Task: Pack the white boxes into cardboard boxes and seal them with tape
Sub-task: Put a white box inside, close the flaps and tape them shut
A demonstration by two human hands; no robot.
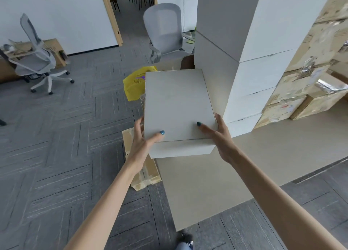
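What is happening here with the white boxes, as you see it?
A person holds one white box in both hands, the left hand at its near left corner and the right hand at its near right, thumbs on the lid. It hangs over the edge of the table, beside a tall stack of white boxes. Worn cardboard boxes stand further right. The held box is not in a carton yet.

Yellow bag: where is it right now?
In the head view, the yellow bag sits on the carpet, partly hidden behind the left edge of the held white box, in front of the grey chair.
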